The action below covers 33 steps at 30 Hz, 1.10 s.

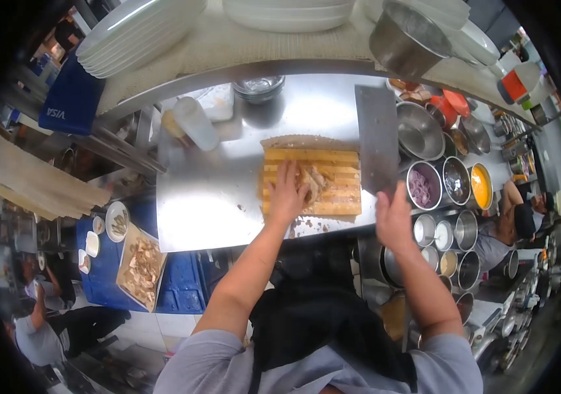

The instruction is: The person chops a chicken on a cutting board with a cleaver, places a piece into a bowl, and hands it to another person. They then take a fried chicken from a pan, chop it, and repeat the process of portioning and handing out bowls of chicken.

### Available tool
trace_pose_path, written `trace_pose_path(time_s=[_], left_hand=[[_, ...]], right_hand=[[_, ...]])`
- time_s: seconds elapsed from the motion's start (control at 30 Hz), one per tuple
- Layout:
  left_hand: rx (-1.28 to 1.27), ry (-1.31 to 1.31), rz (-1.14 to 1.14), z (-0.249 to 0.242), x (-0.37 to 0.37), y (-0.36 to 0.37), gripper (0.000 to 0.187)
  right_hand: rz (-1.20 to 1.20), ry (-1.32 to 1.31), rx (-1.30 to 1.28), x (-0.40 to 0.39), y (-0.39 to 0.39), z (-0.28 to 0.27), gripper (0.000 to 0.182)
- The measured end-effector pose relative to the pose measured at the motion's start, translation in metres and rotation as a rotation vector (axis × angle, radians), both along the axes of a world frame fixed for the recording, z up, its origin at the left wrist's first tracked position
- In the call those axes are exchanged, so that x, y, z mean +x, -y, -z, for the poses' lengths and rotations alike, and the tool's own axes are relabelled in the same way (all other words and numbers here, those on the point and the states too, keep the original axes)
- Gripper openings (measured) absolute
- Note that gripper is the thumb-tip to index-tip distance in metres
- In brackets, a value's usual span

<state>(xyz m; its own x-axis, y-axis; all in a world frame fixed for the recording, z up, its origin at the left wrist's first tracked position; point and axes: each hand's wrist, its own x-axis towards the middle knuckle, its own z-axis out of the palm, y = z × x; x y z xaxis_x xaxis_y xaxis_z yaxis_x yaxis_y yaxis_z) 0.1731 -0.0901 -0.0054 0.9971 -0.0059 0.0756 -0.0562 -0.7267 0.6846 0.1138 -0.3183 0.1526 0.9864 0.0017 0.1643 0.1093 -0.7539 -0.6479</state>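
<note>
Nearest you, a pale tray (pixel 159 279) at left holds chopped, browned pieces (pixel 142 262), while round steel pots (pixel 425 208) at right contain purple onion (pixel 419 188) and a smooth orange liquid (pixel 481 190). Your left hand (pixel 285 190), open with fingers extended, touches the left edge of the pale, irregular cut food (pixel 316 184) on the striped wooden board (pixel 347 197), and your right hand (pixel 394 220) grips a broad, rectangular metal cleaver (pixel 377 138) at the board's right. Beyond, the shiny steel counter (pixel 192 197) bears a translucent bottle (pixel 196 123) and stacked clear bowls (pixel 258 90), below a cloth-lined shelf (pixel 241 49) of white plates (pixel 142 33).
</note>
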Motion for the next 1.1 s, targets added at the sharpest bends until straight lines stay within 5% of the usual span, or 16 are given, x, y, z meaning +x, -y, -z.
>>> trace_pose_path(time_s=[0.17,0.47,0.63,0.77,0.9,1.1], left_hand=[[-0.024,-0.003,-0.067,-0.003,-0.001,0.008,0.068],[0.04,0.001,-0.131,-0.007,-0.008,0.011,0.068],[0.199,0.131,-0.107,-0.031,0.017,0.021,0.067],[0.229,0.222,-0.025,-0.058,0.05,0.05,0.058],[0.395,-0.047,0.242,-0.061,0.094,0.083,0.05],[0.584,-0.337,0.504,-0.032,0.141,0.113,0.044]], right_hand=[[-0.269,-0.506,-0.5,0.002,0.0,0.1,0.026],[-0.289,-0.538,-0.314,0.011,0.036,0.064,0.032],[-0.11,-0.438,0.086,-0.019,0.086,0.078,0.033],[-0.007,-0.659,0.408,-0.044,0.132,0.111,0.036],[0.05,-0.873,0.875,-0.05,0.152,0.116,0.035],[0.031,-0.964,1.006,-0.054,0.16,0.135,0.03]])
